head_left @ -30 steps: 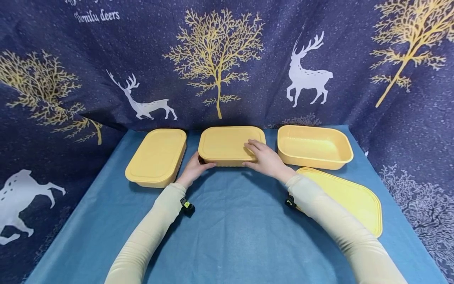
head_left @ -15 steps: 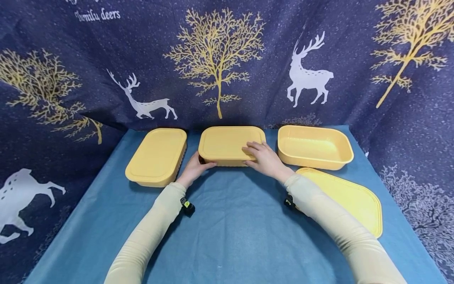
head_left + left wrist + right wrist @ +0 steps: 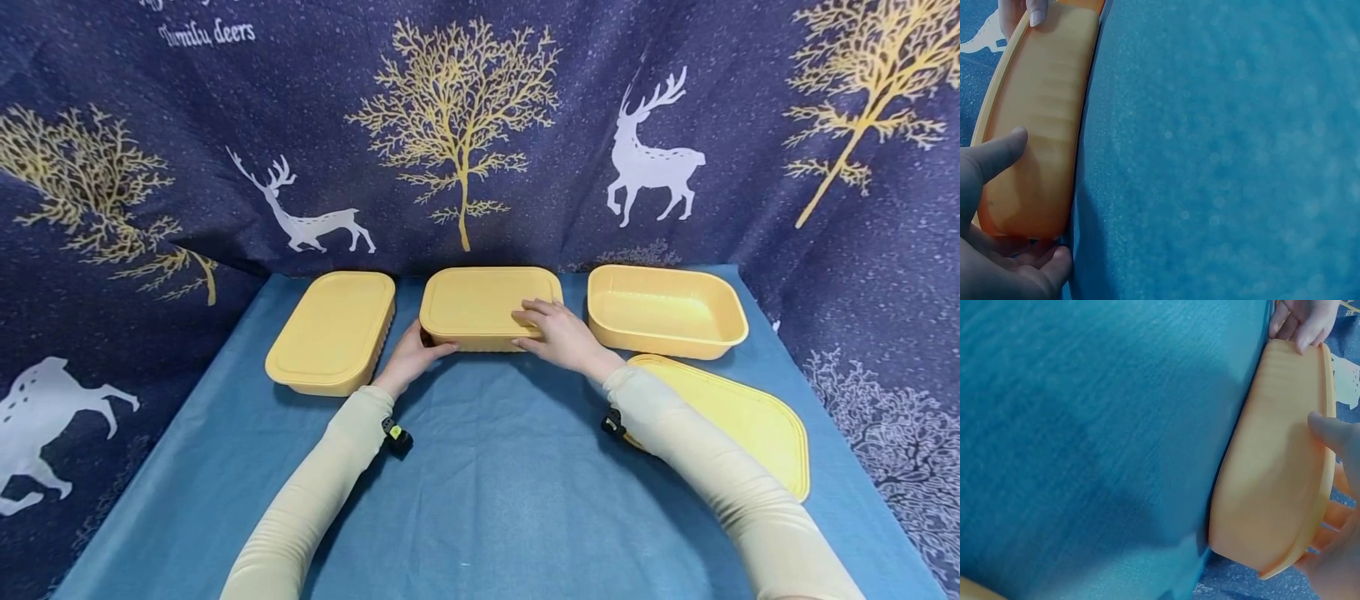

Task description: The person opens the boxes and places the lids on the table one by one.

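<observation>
A yellow plastic food container (image 3: 480,343) with its lid (image 3: 472,300) on stands at the back middle of the table, its long side facing me. My left hand (image 3: 408,354) grips its left end, thumb on the front wall and fingers round the side, as the left wrist view shows from close up. At the right front corner, my right hand (image 3: 561,337) holds the same container. Its thumb (image 3: 1329,430) lies against the front wall, while the other fingers reach over the lid.
Another lidded container (image 3: 332,329) stands at an angle on the left. To the right is a container without a lid (image 3: 663,312). A loose yellow lid (image 3: 738,417) lies in front of it, partly under my right forearm. A dark deer-print cloth (image 3: 510,225) hangs behind the table.
The fingers of my right hand have shifted slightly on the lid. My left hand and the containers stay where they were.
</observation>
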{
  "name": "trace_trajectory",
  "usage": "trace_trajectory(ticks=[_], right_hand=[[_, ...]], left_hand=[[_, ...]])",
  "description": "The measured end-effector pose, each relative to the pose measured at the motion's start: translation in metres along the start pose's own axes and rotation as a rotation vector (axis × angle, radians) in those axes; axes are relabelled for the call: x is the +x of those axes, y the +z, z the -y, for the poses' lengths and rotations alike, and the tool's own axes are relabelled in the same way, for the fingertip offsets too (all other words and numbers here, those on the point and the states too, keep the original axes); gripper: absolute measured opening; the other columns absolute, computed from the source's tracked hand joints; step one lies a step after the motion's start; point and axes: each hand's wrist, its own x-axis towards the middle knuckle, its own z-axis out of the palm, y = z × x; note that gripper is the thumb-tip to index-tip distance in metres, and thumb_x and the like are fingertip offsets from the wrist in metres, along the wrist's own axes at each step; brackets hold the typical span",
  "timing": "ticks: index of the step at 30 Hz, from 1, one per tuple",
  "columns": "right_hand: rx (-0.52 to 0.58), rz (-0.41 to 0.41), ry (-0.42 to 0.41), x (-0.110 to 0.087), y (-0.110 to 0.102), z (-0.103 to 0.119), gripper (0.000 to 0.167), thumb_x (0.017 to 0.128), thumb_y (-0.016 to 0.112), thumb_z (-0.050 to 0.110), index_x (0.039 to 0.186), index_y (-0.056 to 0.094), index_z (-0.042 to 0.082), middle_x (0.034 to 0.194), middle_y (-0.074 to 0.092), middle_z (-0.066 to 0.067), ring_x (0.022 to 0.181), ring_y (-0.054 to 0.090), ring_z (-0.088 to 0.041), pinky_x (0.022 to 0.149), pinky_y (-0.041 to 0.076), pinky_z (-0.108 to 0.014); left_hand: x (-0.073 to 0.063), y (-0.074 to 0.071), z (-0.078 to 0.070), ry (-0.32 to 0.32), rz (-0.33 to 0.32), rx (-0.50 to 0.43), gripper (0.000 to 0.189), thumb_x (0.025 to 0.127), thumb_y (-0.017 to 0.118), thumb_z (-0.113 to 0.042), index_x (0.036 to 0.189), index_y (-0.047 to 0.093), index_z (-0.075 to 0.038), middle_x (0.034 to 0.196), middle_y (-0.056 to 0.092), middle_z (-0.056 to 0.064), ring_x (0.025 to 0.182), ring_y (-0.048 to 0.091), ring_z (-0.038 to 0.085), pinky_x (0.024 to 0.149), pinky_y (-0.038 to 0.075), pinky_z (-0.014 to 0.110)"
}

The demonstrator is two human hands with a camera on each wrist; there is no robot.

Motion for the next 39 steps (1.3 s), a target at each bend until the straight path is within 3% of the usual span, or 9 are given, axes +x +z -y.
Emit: trace_trajectory(ticks=[15, 26, 39], right_hand=[[0.036, 0.030, 0.015, 0.0007, -0.0018, -0.0009, 0.051, 0.096, 0.070, 0.035, 0.137, 0.062, 0.005, 0.146, 0.051, -0.022, 0.139, 0.043, -0.039, 0.116, 0.026, -0.057], [0.055, 0.048, 0.048, 0.0016, -0.0020, -0.0007, 0.053, 0.097, 0.068, 0.038, 0.140, 0.060, 0.007, 0.149, 0.049, -0.020, 0.142, 0.039, -0.037, 0.118, 0.020, -0.059], [0.092, -0.013, 0.076, 0.0053, -0.0080, 0.0064, 0.052, 0.101, 0.062, 0.038, 0.141, 0.059, 0.006, 0.147, 0.050, -0.021, 0.140, 0.041, -0.037, 0.119, 0.016, -0.058]], left_hand=[[-0.0014, -0.0012, -0.0008, 0.002, -0.017, 0.004, 0.071, 0.090, 0.080, -0.021, 0.146, 0.040, -0.004, 0.133, 0.054, 0.017, 0.117, 0.054, 0.029, 0.092, 0.046, 0.040], [-0.0002, -0.0020, 0.0001, -0.013, -0.017, 0.039, 0.073, 0.090, 0.079, -0.025, 0.146, 0.038, -0.005, 0.134, 0.054, 0.016, 0.118, 0.055, 0.029, 0.093, 0.047, 0.041], [-0.0018, -0.0020, -0.0031, 0.001, 0.002, 0.000, 0.074, 0.090, 0.079, -0.019, 0.148, 0.037, 0.001, 0.138, 0.052, 0.023, 0.122, 0.054, 0.036, 0.095, 0.046, 0.045]])
